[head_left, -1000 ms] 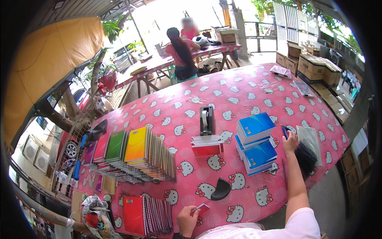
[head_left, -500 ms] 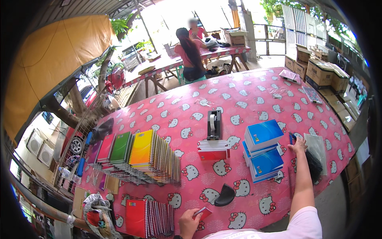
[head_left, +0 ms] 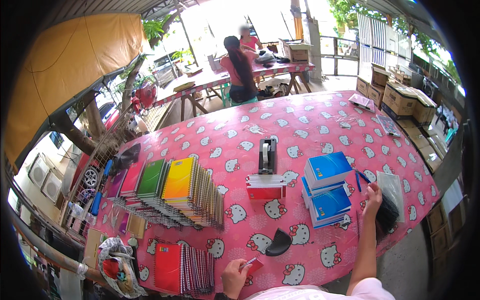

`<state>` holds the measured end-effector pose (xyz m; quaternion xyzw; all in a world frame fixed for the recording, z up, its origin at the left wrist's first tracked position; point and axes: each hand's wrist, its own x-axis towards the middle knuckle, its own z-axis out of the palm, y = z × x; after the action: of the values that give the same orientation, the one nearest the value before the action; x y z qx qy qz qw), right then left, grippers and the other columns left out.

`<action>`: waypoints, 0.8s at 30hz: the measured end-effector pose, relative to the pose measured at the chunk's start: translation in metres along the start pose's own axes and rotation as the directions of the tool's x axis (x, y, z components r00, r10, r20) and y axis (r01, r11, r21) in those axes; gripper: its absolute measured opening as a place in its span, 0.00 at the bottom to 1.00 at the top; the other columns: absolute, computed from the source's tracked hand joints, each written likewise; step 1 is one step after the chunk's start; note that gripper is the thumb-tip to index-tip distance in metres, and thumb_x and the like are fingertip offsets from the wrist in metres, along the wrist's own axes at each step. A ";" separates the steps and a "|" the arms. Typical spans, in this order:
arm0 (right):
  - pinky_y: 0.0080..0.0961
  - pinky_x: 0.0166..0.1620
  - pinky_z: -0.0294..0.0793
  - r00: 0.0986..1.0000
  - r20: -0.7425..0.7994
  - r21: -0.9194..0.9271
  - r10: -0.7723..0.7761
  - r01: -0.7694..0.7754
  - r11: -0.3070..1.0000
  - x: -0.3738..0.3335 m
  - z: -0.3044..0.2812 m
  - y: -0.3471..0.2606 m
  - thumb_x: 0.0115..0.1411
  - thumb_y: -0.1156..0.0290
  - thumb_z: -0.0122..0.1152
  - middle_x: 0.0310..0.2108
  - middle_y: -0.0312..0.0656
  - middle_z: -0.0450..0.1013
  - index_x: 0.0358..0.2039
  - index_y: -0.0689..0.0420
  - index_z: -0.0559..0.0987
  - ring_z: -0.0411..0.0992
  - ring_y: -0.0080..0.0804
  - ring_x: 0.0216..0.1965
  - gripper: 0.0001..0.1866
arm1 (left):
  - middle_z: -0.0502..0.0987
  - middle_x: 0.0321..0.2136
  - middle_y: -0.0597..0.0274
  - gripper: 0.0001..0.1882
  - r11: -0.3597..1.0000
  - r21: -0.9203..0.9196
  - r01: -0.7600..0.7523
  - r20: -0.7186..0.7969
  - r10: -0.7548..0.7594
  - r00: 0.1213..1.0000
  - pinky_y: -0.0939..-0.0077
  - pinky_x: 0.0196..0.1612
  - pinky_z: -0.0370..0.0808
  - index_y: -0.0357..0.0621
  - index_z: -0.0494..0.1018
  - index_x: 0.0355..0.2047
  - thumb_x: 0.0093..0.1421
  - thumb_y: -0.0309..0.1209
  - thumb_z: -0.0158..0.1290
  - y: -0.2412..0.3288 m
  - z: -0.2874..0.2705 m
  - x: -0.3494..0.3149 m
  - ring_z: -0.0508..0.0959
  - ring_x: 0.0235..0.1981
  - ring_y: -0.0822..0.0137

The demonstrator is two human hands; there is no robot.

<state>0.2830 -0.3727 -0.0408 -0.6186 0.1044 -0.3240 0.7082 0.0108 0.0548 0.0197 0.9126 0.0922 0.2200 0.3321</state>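
My left hand is closed on a small red notepad, held just above the table's near edge. Over on the right, my right hand is at the upper end of a bundle of black spiral binding coils, its fingers drawn together; what they pinch is too small to make out. A blue-handled tool, seemingly pliers, lies just beyond its fingertips. To the left of that hand stand two stacks of blue notebooks. A black half-round object rests between my hands.
Rows of yellow, green and pink spiral notebooks stand at left, with red notebooks nearer me. A tape dispenser sits behind small red pads. Clear plastic sleeves lie at right. Two people work at a far table.
My right hand has come off the blue-handled tool and drawn back slightly toward the black coils. The tool now lies uncovered. My left hand still holds the red notepad.
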 end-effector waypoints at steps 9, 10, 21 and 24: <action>0.39 0.48 0.69 0.085 0.948 -0.278 0.307 -0.249 0.928 -0.171 0.086 -0.121 0.54 0.63 0.64 0.41 0.46 0.74 0.40 0.59 0.78 0.71 0.46 0.43 0.17 | 0.78 0.28 0.57 0.11 0.999 -0.040 -0.027 0.123 0.032 0.992 0.67 0.33 0.74 0.43 0.76 0.33 0.53 0.36 0.60 -0.017 0.003 -0.002 0.78 0.32 0.57; 0.40 0.51 0.68 0.135 0.936 -0.327 0.327 -0.018 0.945 -0.189 0.101 -0.099 0.52 0.63 0.66 0.45 0.46 0.73 0.42 0.56 0.78 0.69 0.48 0.46 0.19 | 0.78 0.29 0.57 0.12 0.997 -0.074 -0.017 0.125 0.026 0.992 0.67 0.33 0.74 0.43 0.77 0.33 0.53 0.37 0.60 -0.021 0.003 -0.003 0.78 0.32 0.57; 0.48 0.60 0.55 0.205 0.975 -0.197 0.088 0.605 0.772 -0.245 0.130 -0.050 0.43 0.54 0.71 0.60 0.47 0.58 0.53 0.50 0.70 0.54 0.48 0.61 0.37 | 0.78 0.25 0.58 0.10 0.994 -0.032 -0.108 0.054 0.110 0.992 0.67 0.30 0.72 0.42 0.78 0.30 0.51 0.34 0.62 -0.030 0.007 -0.009 0.77 0.27 0.58; 0.49 0.60 0.54 0.320 0.943 -0.286 0.096 0.628 0.724 -0.242 0.131 -0.036 0.40 0.50 0.72 0.62 0.48 0.55 0.56 0.49 0.67 0.54 0.48 0.61 0.43 | 0.78 0.27 0.61 0.10 0.995 0.026 -0.101 0.091 0.098 0.991 0.67 0.37 0.70 0.45 0.78 0.32 0.52 0.35 0.61 -0.023 0.002 -0.011 0.77 0.32 0.61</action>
<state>0.1574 -0.1259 -0.0406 -0.8896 -0.3205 0.0097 0.3253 0.0013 0.0681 -0.0001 0.9299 0.0348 0.1938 0.3106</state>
